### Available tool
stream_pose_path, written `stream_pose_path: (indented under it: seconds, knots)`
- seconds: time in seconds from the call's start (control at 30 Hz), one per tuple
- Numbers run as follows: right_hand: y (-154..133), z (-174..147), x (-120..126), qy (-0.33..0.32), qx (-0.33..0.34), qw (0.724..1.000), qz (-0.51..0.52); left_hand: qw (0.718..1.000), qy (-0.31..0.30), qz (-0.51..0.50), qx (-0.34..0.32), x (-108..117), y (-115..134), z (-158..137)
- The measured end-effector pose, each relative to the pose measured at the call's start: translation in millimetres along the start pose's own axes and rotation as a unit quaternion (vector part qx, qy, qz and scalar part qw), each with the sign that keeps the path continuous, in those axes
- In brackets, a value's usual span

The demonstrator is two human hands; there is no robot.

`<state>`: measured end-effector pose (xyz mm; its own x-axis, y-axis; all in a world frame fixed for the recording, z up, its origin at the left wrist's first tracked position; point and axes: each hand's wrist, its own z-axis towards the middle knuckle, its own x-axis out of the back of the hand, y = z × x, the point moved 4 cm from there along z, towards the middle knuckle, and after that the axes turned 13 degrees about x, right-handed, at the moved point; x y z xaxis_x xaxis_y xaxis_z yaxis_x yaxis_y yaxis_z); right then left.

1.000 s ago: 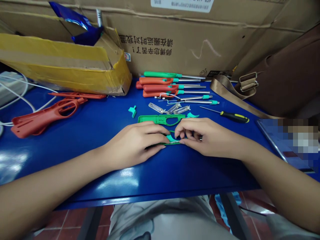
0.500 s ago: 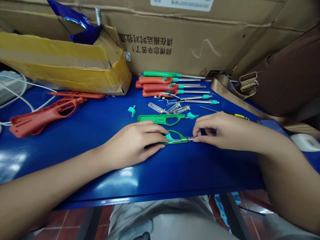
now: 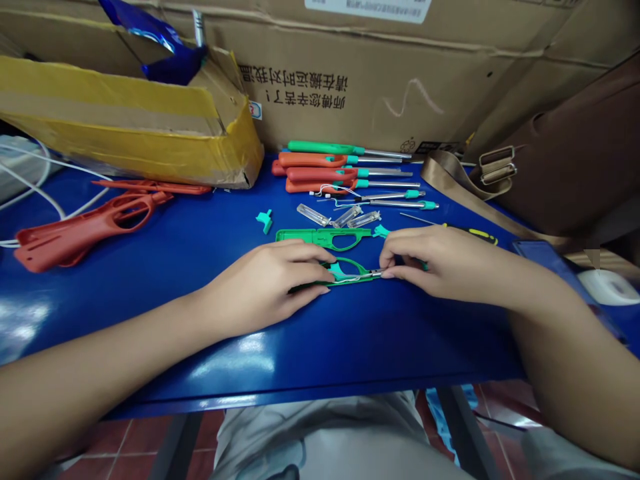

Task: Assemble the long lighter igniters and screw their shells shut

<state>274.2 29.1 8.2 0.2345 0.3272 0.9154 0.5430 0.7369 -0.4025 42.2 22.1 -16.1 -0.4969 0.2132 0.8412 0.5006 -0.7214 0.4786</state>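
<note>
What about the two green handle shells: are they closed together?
No, bare blue table shows between the farther shell and the nearer shell under the left hand.

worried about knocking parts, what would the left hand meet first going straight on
Probably the teal piece in the green shell half, just ahead of the left hand, though they may be touching. The right hand lies beyond.

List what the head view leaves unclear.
Head view:
Handle end of the near green shell: mostly under the left hand.
Much of the metal tube: behind the right hand.
Part of the screwdriver: behind that hand.
Print on the white label: too small; top edge cuts it.
</note>
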Motion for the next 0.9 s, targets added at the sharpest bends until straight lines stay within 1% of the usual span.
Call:
stream_pose_path:
  seconds: [0.2, 0.3, 0.5, 0.7, 0.83, 0.9]
  knots:
    - [-0.7, 2.8, -3.4, -0.002, 0.005, 1.0, 0.022, 1.0, 0.0, -0.002, 0.0, 0.5, 0.5, -0.9]
    - [-0.3, 3.1, -3.1, 0.0, -0.011, 1.0, 0.01, 1.0, 0.0, -0.007, -0.002, 0.2, 1.5, -0.2]
    - [-3.7, 3.7, -4.2, 0.035, -0.021, 0.999, 0.026, 1.0, 0.007, -0.02, 0.0, -0.5, 3.3, 1.3]
    - [-2.2, 4.5, -5.0, 0.023, -0.069, 0.995, 0.069, 1.0, 0.014, -0.011, 0.009, 0.5, 4.0, 1.0]
    - [0.0, 7.4, -6.2, 0.028, -0.1, 0.99, 0.093, 1.0, 0.013, -0.019, 0.009, 0.0, 4.7, 0.7]
    - [1.2, 7.3, -8.1, 0.008, -0.128, 0.984, 0.121, 0.999, 0.011, -0.033, 0.015, -0.9, 5.7, 0.8]
